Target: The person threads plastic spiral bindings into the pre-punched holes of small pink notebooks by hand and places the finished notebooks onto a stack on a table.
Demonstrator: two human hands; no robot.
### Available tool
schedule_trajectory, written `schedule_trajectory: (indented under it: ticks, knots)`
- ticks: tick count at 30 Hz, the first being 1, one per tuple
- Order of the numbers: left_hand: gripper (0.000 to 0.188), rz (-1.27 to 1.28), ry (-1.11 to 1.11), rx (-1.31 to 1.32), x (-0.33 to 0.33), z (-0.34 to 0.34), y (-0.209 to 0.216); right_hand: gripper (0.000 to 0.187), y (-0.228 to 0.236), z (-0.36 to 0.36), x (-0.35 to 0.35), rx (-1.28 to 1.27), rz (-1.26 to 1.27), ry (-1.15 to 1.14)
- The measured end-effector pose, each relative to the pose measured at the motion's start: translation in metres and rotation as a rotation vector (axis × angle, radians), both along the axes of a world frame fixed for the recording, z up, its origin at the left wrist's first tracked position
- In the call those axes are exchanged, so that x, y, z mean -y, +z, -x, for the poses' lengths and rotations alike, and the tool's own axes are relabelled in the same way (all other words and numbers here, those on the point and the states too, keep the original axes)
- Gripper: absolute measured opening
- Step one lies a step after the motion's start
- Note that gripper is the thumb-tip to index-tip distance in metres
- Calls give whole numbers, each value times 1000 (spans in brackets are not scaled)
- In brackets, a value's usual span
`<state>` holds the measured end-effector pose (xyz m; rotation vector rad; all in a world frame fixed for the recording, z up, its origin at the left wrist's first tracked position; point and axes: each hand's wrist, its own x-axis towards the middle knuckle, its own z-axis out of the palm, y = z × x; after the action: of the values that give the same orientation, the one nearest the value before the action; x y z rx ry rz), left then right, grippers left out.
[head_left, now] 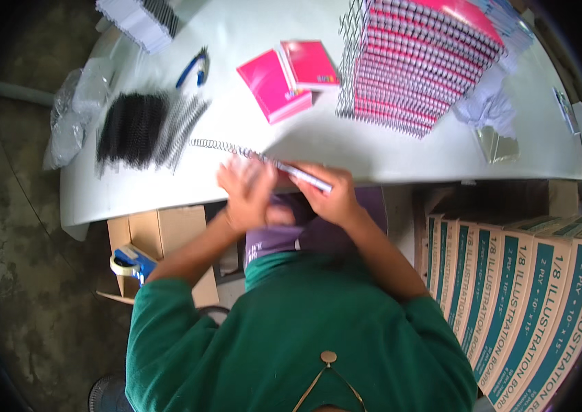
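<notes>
My right hand (328,196) grips a thin notebook (315,180), seen nearly edge-on, above the table's front edge. A dark spiral binding coil (219,145) runs out from the notebook's left end, its loose length pointing left over the table. My left hand (249,196) is blurred by motion, with fingers spread, right beside the coil where it meets the notebook. Whether the fingers touch the coil is not clear. Two stacks of pink-covered notebooks (270,82) lie beyond my hands. Left of them is a pile of black spiral coils (133,130).
Blue-handled pliers (195,69) lie behind the coils. A tall stack of spiral-bound notebooks (421,69) stands at the back right of the white table (373,154). Clear plastic bags (78,113) hang at its left edge. Cartons (510,295) and a tape dispenser (133,263) are below.
</notes>
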<state>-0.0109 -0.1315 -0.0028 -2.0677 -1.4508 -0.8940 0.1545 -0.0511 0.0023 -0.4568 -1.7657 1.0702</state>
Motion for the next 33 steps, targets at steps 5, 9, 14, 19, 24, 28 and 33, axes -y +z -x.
schedule_trajectory:
  ticks: [5,9,14,19,24,28,33]
  knots:
    - [27,137,-27,28,-35,8,65,30,0,1,2,-13,139,148]
    - [51,-408,-16,-17,-57,7,82,35,-3,0,5,56,-3,56]
    - [106,199,-71,96,-1,0,-26,38,-2,5,9,-7,4,36]
    - [113,-118,-71,40,-24,23,-7,38,-6,7,12,113,-55,58]
    - [118,260,-214,48,6,-10,-29,41,-13,13,11,87,-72,34]
    - [119,-59,-107,-242,-14,-7,23,42,-2,6,14,146,-96,117]
    - [97,401,-253,97,1,-22,-14,39,-2,13,8,69,-31,141]
